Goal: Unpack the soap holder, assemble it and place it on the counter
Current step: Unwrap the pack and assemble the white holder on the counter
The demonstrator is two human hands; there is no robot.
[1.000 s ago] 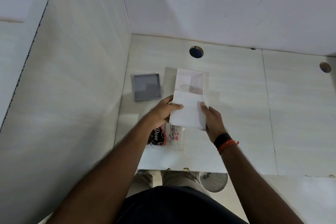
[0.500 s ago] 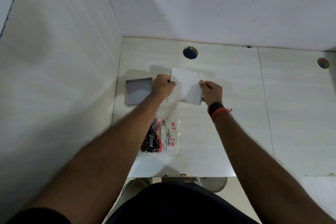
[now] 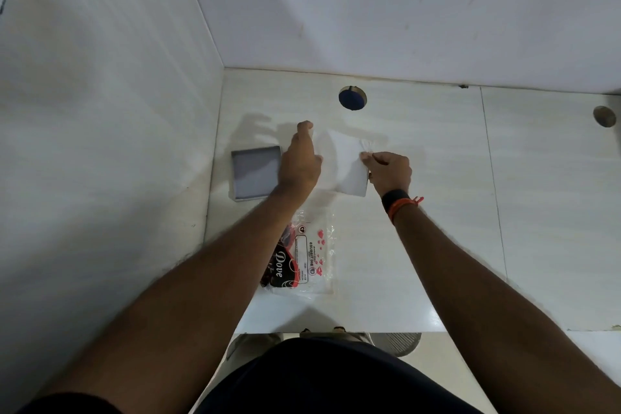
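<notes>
Two hands are on a white rectangular box (image 3: 342, 161) that sits on the pale tiled counter (image 3: 437, 212), near the back wall and just below a round dark hole (image 3: 352, 97) in the countertop. The left hand (image 3: 300, 165) grips the box's left side, thumb stretched up along the far corner, the other fingers curled onto the box as far as I can see. The right hand (image 3: 389, 171) is at the right edge, fingertips pinched together on what looks like a crinkly bit of white wrapping or flap at the top right corner; it's too washed out to say which. That wrist has a black band with an orange thread (image 3: 401, 202).

Just left of the box, touching the left hand's side, lies a flat grey square tray-like piece (image 3: 253, 173) with a raised rim. Closer to the person, between the forearms, lies a clear plastic bag with a dark Dove pack (image 3: 302, 259) inside. Another round hole (image 3: 604, 116) is far right.
</notes>
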